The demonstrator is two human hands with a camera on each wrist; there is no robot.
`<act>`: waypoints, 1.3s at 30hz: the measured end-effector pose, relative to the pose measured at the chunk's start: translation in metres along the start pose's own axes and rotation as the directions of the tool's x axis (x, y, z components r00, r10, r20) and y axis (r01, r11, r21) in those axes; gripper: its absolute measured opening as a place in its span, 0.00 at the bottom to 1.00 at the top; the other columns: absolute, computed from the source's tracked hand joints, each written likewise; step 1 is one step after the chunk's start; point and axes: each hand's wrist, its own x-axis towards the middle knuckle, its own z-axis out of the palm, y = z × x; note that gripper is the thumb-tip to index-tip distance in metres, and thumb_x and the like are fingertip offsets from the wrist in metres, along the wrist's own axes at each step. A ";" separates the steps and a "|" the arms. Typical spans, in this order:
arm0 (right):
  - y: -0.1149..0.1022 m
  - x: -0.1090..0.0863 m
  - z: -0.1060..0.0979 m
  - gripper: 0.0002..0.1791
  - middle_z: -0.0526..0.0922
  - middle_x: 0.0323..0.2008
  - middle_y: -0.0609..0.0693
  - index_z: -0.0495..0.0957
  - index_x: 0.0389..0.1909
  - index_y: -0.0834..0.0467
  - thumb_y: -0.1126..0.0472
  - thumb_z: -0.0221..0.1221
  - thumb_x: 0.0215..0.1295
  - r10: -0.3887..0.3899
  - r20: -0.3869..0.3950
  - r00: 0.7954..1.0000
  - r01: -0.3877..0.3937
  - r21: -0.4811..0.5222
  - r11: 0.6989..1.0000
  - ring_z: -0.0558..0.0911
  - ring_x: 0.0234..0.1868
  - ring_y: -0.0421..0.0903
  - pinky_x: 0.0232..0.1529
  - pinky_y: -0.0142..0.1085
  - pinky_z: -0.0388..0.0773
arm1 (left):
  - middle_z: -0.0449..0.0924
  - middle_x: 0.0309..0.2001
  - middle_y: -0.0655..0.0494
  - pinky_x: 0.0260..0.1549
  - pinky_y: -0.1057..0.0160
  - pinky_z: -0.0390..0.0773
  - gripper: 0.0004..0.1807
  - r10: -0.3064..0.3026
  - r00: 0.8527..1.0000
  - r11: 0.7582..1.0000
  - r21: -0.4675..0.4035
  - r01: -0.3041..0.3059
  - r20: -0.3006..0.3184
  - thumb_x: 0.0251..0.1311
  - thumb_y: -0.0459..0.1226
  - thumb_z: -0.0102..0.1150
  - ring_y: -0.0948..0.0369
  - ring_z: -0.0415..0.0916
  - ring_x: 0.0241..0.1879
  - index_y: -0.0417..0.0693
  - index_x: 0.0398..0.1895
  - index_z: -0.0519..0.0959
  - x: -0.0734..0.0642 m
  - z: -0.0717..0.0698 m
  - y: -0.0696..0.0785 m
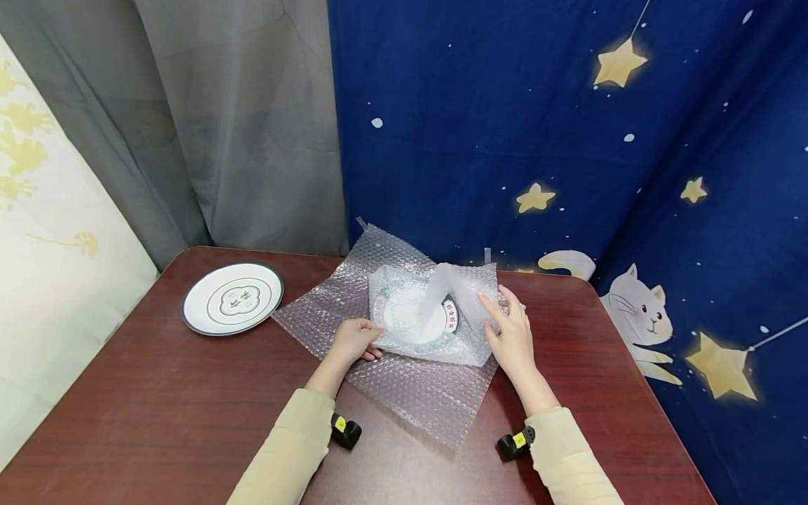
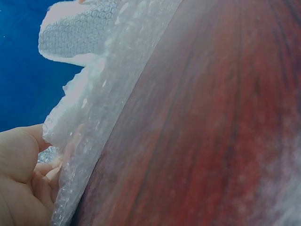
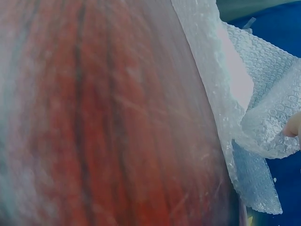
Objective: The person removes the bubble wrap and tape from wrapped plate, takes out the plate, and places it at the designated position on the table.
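Observation:
A white round dish (image 1: 404, 317) with a dark green patch and red lettering shows hazily through layers of bubble wrap (image 1: 435, 393). At the bundle's left side, my left hand (image 1: 355, 339) grips the folded wrap, thumb on top and fingers tucked beneath. My right hand (image 1: 513, 335) holds the wrap at the right end, thumb and forefinger on its face, other fingers at the edge. A folded flap (image 3: 275, 127) stands up there, with one fingertip (image 3: 292, 126) against it in the right wrist view. A second wide sheet lies spread under the bundle.
A white plate (image 1: 221, 300) with a dark rim and a printed centre lies at the table's left. The brown wooden table (image 1: 158, 407) ends at a grey curtain (image 1: 252, 126) and a blue star-patterned curtain (image 1: 454, 140). Strips of tape stick out from the wrap's far corners.

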 end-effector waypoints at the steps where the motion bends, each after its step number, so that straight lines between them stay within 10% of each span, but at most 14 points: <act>1: 0.001 0.000 0.000 0.32 0.62 0.66 0.59 0.78 0.58 0.49 0.75 0.64 0.51 -0.012 -0.005 1.000 0.012 -0.001 1.000 0.71 0.54 0.59 0.49 0.59 0.66 | 0.79 0.18 0.47 0.13 0.67 0.78 0.09 -0.002 1.000 1.000 -0.001 0.002 0.001 0.61 0.31 0.59 0.60 0.78 0.13 0.35 0.25 0.73 0.000 0.000 0.000; 16: 0.005 0.001 -0.006 0.28 0.46 0.75 0.54 0.80 0.55 0.51 0.70 0.64 0.50 0.087 0.068 0.994 -0.078 -0.125 0.989 0.54 0.67 0.61 0.56 0.64 0.55 | 0.77 0.18 0.45 0.14 0.66 0.78 0.12 -0.009 1.000 1.000 0.027 0.009 0.001 0.61 0.32 0.59 0.59 0.78 0.15 0.39 0.21 0.70 -0.001 -0.001 0.003; 34: 0.008 0.007 -0.008 0.23 0.62 0.68 0.59 0.78 0.56 0.56 0.59 0.63 0.57 0.164 0.206 0.965 -0.118 -0.218 0.969 0.53 0.69 0.61 0.60 0.62 0.51 | 0.78 0.17 0.46 0.12 0.67 0.78 0.10 0.022 1.000 0.999 0.024 -0.022 -0.006 0.60 0.32 0.59 0.60 0.77 0.13 0.36 0.23 0.72 -0.001 0.001 0.000; 39: 0.010 0.007 -0.007 0.25 0.64 0.67 0.60 0.76 0.58 0.56 0.57 0.62 0.59 0.191 0.249 0.949 -0.136 -0.219 0.966 0.54 0.69 0.61 0.61 0.61 0.50 | 0.80 0.24 0.44 0.13 0.66 0.78 0.12 0.039 0.999 0.999 0.039 -0.038 -0.028 0.60 0.32 0.59 0.59 0.78 0.13 0.30 0.41 0.73 -0.001 0.001 -0.001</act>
